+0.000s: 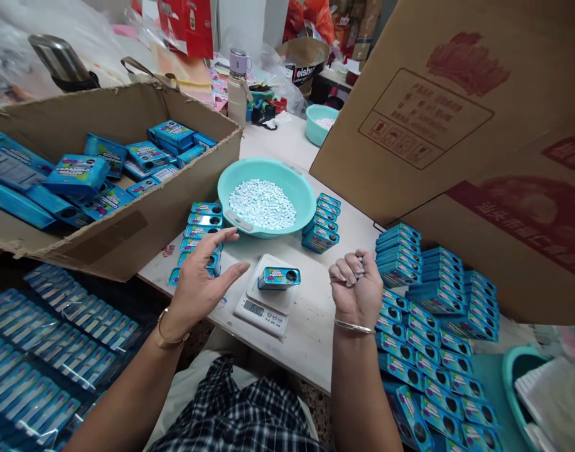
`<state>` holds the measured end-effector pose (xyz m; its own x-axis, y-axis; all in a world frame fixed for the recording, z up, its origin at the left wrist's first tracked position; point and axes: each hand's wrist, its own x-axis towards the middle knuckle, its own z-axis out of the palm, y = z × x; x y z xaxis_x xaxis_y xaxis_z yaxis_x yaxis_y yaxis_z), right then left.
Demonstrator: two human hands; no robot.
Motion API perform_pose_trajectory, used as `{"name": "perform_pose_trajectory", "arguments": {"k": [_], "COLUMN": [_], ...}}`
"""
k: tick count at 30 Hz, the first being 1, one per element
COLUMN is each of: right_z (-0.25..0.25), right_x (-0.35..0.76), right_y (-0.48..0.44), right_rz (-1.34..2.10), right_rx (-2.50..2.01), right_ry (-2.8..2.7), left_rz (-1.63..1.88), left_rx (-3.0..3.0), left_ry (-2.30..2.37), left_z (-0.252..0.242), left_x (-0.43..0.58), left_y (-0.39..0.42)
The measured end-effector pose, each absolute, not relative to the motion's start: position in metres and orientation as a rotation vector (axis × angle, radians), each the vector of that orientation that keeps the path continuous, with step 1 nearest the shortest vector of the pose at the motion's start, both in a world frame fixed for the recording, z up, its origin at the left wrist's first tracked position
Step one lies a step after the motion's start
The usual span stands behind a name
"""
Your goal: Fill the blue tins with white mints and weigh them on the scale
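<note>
A blue candy tin (279, 278) with a dark round opening rests on a small white digital scale (263, 314), whose display is lit. To the left of the scale, my left hand (203, 276) hovers with thumb and fingers apart, holding nothing. My right hand (356, 276), palm turned up and fingers curled, is closed to the right of the scale, with small white candies partly showing between the fingers. Behind the scale sits a turquoise basin (304, 188) with many small white candies (262, 204). A row of blue tins (200, 229) stands partly behind my left hand.
An open cardboard box (141, 232) with blue tins is at the left. More tins stand in a short row (322, 226) right of the basin and in stacks (438, 282) at the right. A large carton (410, 157) leans behind them. A bottle (238, 94) stands at the back.
</note>
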<state>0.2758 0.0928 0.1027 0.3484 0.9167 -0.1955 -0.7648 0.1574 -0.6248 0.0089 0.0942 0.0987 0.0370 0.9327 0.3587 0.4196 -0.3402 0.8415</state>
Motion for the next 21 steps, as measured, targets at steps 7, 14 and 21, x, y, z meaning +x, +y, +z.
{"name": "perform_pose_trajectory", "arguments": {"k": [7,14,21], "right_z": [0.104,0.097,0.093], "right_x": [0.260,0.235,0.227], "right_y": [0.096,0.104,0.106], "right_rz": [1.154,1.188,1.160], "right_rx": [-0.793,-0.829,-0.863], "right_ry": [-0.314,-0.358,-0.410], "left_rz": [1.187,1.070,1.007], "left_rx": [1.819,1.903,1.943], "left_ry": [1.338,1.225,1.176], "left_z": [0.092,0.082,0.074], "left_x": [0.018,0.029,0.038], "left_y": [0.090,0.085,0.086]}}
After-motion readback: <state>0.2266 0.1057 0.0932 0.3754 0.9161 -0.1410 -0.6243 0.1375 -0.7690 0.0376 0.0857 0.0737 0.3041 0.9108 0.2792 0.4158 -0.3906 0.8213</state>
